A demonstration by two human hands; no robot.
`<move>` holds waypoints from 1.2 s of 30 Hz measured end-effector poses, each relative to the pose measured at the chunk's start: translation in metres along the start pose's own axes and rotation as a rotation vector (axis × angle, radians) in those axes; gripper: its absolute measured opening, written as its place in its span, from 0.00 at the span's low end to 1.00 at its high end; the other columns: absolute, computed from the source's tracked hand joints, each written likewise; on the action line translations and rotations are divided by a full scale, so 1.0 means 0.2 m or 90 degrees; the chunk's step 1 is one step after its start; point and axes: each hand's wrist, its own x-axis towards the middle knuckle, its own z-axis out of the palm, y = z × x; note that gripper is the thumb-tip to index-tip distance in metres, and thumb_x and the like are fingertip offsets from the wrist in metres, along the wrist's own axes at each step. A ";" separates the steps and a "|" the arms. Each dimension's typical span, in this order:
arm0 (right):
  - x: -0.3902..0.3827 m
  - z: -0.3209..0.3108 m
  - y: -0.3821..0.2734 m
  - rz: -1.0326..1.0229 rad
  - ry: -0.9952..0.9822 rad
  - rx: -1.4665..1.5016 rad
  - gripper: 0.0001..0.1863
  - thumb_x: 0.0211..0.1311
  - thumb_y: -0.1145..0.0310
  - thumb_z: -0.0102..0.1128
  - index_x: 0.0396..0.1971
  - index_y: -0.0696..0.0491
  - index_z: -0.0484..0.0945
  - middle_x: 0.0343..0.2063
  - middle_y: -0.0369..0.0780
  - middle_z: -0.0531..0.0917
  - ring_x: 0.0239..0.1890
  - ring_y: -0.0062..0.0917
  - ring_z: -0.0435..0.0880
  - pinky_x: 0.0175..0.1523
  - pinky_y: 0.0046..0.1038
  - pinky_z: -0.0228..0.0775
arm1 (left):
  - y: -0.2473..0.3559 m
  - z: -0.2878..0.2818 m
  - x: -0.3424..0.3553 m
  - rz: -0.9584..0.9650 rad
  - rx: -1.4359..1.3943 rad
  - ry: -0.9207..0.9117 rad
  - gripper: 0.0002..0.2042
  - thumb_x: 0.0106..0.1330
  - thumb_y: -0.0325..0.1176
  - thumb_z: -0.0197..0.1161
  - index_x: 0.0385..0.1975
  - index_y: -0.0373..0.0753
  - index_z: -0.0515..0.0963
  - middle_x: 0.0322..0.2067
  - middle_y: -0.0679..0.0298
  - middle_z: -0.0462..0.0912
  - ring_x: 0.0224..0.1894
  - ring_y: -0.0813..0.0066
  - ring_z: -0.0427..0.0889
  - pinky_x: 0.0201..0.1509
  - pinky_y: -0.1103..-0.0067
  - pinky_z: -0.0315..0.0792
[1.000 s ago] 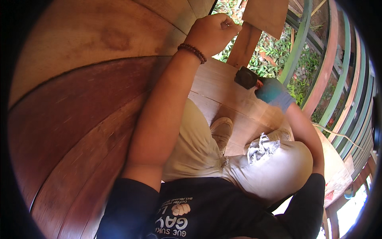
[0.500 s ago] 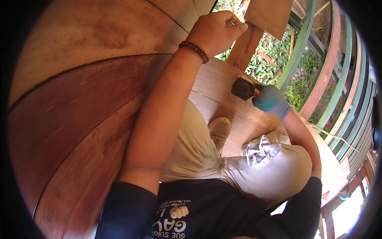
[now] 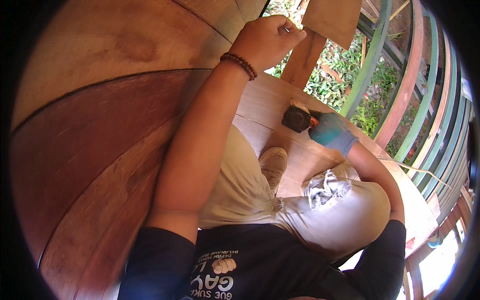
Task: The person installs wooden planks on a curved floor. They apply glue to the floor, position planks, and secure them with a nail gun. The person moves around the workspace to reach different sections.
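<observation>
My left hand (image 3: 265, 42) is bare, with a beaded bracelet at the wrist. It is raised at the top middle, thumb and fingers pinched together near the end of an upright brown board (image 3: 302, 57). Whether anything small is in the pinch cannot be made out. My right hand (image 3: 329, 131) wears a grey knitted glove with a teal coating. It is closed around the orange handle of a hammer-like tool with a dark, blocky head (image 3: 296, 119). This head is over the wooden plank surface (image 3: 265, 100), in front of my shoes.
Large wooden wall panels (image 3: 95, 125) curve along the left. A wider board (image 3: 332, 20) hangs at the top. Green and pink slats (image 3: 370, 65) form a railing on the right, with leafy plants (image 3: 325, 75) beyond. A thin stick (image 3: 415, 169) lies near the slats.
My right hand and the hammer have shifted slightly left and a little down. My left hand keeps its pinched pose, with the whole view drifting slightly.
</observation>
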 end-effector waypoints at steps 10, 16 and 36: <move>-0.01 0.14 -0.01 -0.044 -0.101 -0.007 0.20 0.59 0.56 0.55 0.45 0.49 0.86 0.38 0.47 0.89 0.41 0.44 0.88 0.50 0.42 0.80 | 0.00 0.02 0.01 0.006 0.006 -0.028 0.16 0.72 0.42 0.65 0.43 0.33 0.83 0.31 0.64 0.86 0.33 0.79 0.84 0.39 0.80 0.76; 0.01 0.22 0.00 -0.199 0.009 0.033 0.27 0.56 0.61 0.58 0.59 0.44 0.80 0.42 0.46 0.88 0.40 0.45 0.87 0.47 0.44 0.80 | 0.01 0.03 0.02 0.003 0.003 -0.032 0.15 0.72 0.41 0.65 0.43 0.33 0.83 0.33 0.65 0.86 0.34 0.79 0.84 0.40 0.80 0.77; 0.08 -0.07 0.09 -0.026 0.107 0.081 0.15 0.55 0.60 0.62 0.42 0.48 0.85 0.33 0.48 0.87 0.35 0.45 0.87 0.44 0.42 0.80 | 0.05 0.06 0.02 -0.012 -0.019 -0.036 0.14 0.72 0.39 0.64 0.43 0.33 0.84 0.35 0.64 0.88 0.35 0.80 0.84 0.41 0.81 0.77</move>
